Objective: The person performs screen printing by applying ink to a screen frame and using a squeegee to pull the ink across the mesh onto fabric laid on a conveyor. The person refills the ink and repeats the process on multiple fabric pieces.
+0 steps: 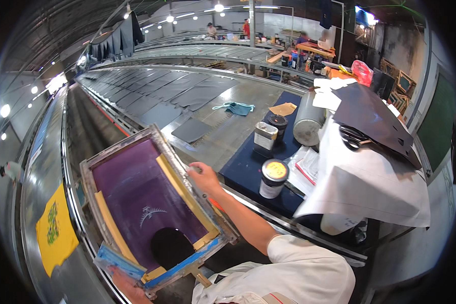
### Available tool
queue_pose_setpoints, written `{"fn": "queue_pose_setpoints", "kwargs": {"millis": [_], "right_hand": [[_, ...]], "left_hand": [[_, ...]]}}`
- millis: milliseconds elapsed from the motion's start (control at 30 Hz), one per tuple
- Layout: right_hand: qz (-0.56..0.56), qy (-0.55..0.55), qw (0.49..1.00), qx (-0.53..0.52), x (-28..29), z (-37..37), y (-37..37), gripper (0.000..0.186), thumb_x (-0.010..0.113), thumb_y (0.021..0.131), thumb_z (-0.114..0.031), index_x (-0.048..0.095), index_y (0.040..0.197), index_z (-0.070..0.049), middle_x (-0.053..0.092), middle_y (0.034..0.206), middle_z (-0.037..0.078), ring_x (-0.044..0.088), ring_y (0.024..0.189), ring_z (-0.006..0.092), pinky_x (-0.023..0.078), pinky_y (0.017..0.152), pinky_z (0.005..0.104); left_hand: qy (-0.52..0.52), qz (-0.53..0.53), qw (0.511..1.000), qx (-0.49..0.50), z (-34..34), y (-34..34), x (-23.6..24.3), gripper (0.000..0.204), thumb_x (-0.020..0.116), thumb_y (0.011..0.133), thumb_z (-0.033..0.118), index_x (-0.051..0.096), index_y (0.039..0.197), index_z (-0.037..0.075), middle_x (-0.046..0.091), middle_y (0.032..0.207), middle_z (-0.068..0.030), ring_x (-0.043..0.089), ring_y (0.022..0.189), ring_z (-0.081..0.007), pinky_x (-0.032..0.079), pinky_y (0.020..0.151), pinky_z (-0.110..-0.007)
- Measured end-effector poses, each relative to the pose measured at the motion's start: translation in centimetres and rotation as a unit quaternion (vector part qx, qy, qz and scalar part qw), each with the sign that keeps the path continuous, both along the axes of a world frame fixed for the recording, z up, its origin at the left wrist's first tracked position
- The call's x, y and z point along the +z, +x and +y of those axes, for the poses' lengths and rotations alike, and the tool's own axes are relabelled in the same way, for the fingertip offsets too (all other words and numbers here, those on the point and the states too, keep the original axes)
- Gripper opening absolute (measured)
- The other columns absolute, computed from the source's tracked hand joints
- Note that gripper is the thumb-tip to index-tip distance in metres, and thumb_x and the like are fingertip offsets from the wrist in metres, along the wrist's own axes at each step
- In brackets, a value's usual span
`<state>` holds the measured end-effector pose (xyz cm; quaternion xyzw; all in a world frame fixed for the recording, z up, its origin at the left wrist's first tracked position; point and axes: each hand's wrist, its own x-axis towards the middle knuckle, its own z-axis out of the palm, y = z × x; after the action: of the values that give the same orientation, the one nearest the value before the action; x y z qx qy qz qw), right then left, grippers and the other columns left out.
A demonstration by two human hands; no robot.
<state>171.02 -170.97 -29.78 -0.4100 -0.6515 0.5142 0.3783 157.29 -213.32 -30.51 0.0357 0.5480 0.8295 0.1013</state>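
Note:
A screen-printing frame [185, 187] is held tilted in front of me, its purple mesh [131, 187] bearing a small pale leaf-like motif. Tan tape runs along both inner sides, and blue tape [187, 263] covers the near edge. A dark round shape [172, 248] covers part of the mesh near that edge; I cannot make out what it is. My right hand [203, 178] is closed on the frame's right side. At the near left corner, my left hand [129, 286] grips the frame beside a blue translucent strip [119, 261], its fingers partly hidden.
Dark fabric pieces [187, 88] cover the long table ahead, with a teal cloth [238, 108] on it. Jars [274, 178], a metal cylinder [309, 121] and scissors [354, 138] on dark sheets stand right. Yellow printed fabric [57, 228] lies left. People work far back.

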Motion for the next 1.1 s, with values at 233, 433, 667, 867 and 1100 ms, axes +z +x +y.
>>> {"fn": "queue_pose_setpoints", "kwargs": {"millis": [233,433,667,867,1100], "right_hand": [[0.020,-0.021,0.987,-0.155,1.8,8.2,-4.3,0.036,0.074,0.089,-0.027,0.070,0.120,-0.010,0.062,0.083,0.004,0.052,0.070,0.0107,0.043,0.061,0.0303],[0.038,-0.016,0.953,-0.301,-1.5,17.1,-2.4,0.035,0.074,0.087,-0.026,0.072,0.113,-0.003,0.071,0.104,0.012,0.064,0.095,0.0181,0.050,0.084,0.0322],[0.079,0.005,0.909,-0.410,-2.4,26.2,-3.0,0.034,0.072,0.088,-0.021,0.070,0.112,0.001,0.071,0.100,0.010,0.063,0.092,0.0162,0.050,0.083,0.0310],[0.023,0.005,0.858,-0.514,-8.5,31.0,-5.0,0.035,0.072,0.085,-0.024,0.072,0.113,-0.003,0.072,0.109,0.013,0.067,0.100,0.0233,0.050,0.089,0.0353],[-0.049,-0.070,0.805,-0.587,-12.1,33.1,-7.7,0.035,0.072,0.082,-0.028,0.075,0.112,-0.011,0.074,0.112,0.014,0.068,0.106,0.0283,0.050,0.094,0.0377]], "left_hand": [[0.024,-0.001,0.970,-0.241,15.1,-17.6,2.6,0.051,0.053,0.106,0.043,0.058,0.128,-0.002,0.065,0.116,-0.0061,0.063,0.104,-0.0160,0.050,0.092,-0.034],[0.051,-0.064,0.917,-0.392,33.4,-25.6,0.3,0.042,0.060,0.103,0.033,0.062,0.123,-0.004,0.069,0.114,-0.0071,0.067,0.098,-0.0156,0.053,0.088,-0.033],[0.000,-0.063,0.858,-0.510,54.1,-31.8,-4.1,0.045,0.066,0.100,0.035,0.064,0.125,-0.002,0.069,0.113,-0.0051,0.065,0.101,-0.0151,0.051,0.089,-0.033],[-0.036,-0.091,0.803,-0.588,66.0,-36.5,-8.0,0.045,0.068,0.098,0.039,0.064,0.125,0.003,0.068,0.113,-0.0016,0.063,0.103,-0.0124,0.048,0.090,-0.031],[-0.006,-0.150,0.760,-0.632,73.3,-39.5,-12.7,0.046,0.070,0.096,0.042,0.065,0.122,0.005,0.069,0.111,-0.0009,0.063,0.103,-0.0128,0.048,0.092,-0.031]]}}
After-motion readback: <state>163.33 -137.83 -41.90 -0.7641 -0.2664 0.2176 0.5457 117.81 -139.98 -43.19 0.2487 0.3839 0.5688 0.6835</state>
